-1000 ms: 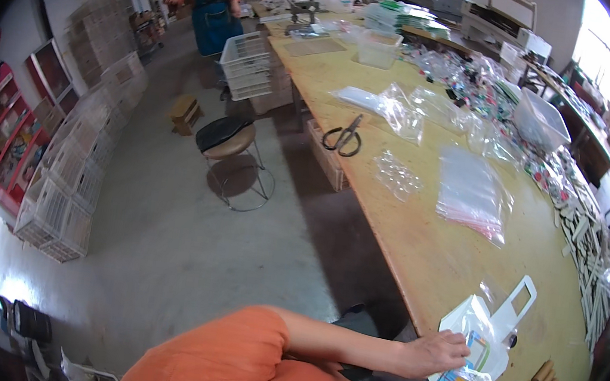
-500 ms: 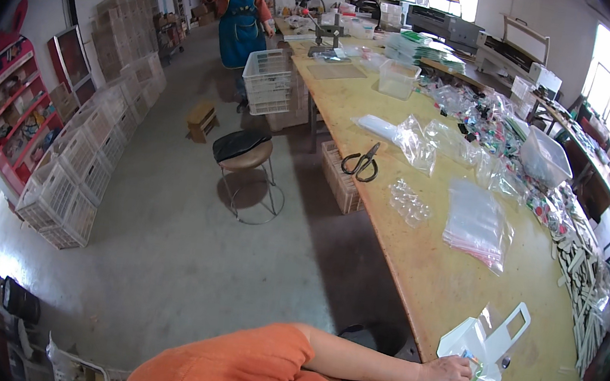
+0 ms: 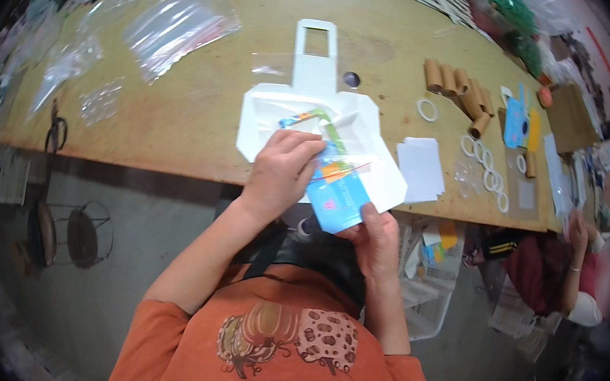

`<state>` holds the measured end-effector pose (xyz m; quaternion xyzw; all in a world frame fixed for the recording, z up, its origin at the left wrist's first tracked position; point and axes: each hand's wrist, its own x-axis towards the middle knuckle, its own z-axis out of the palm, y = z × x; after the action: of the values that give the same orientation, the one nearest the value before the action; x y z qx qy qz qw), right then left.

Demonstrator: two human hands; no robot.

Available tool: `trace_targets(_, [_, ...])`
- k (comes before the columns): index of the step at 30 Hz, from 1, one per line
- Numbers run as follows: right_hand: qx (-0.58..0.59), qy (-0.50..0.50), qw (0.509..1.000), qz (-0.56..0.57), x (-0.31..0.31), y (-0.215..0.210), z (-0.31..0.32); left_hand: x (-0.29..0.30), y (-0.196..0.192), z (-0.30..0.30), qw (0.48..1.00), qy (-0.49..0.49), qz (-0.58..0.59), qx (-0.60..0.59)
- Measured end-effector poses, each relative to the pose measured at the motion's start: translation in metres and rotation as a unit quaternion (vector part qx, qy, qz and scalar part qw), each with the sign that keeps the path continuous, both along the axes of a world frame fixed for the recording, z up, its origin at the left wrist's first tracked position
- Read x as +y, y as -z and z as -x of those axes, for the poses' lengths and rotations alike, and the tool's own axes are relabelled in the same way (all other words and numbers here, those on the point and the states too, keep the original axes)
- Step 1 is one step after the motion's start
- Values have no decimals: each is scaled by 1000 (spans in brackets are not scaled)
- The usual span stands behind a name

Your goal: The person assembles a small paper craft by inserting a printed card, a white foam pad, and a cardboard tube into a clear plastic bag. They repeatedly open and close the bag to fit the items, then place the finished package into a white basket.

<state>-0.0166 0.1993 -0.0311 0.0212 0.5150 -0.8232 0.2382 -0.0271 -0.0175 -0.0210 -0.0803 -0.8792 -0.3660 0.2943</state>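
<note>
At frame centre, the right hand [image 3: 376, 244] pinches the card [image 3: 337, 200] low, seemingly to steady it, while the left hand [image 3: 281, 167] curls at its top, grip unclear.

"What bears the goods?"
"My long table with a worn, yellowish top [image 3: 198, 137]."
"Left of me?"
"Black-handled metal scissors [image 3: 58, 131], near the edge; flat clear plastic bags [image 3: 180, 29], fanned; small clear plastic pieces [image 3: 101, 101]."
"Before me?"
"One white cut-out with a rectangular handle loop [image 3: 268, 115]; near it, one small dark round piece [image 3: 351, 80]."
"Right?"
"Plain white rectangular cards [image 3: 420, 170], overlapping; brown cardboard tubes [image 3: 463, 97], clustered; thin white rings [image 3: 428, 101], several in a row."
</note>
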Motion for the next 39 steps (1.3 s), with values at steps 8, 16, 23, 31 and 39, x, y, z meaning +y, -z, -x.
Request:
trace_targets(8, [18,58,998,-6,-24,-30,7,3,5,-1,999,13,-24,18])
trace_targets(16, [67,79,993,-54,-21,-4,5,-12,-7,-10,999,-36,-8,2])
trace_targets(23, [92,188,976,-64,-5,3,-6,-38,-12,-11,992,-101,-71,-34])
trace_targets(31, [134,157,978,-40,18,-18,-39,-31,-8,4,991,-127,-21,-27])
trace_targets(39, [163,132,968,-138,17,2,-33,-27,-17,-2,988,-16,-141,-62])
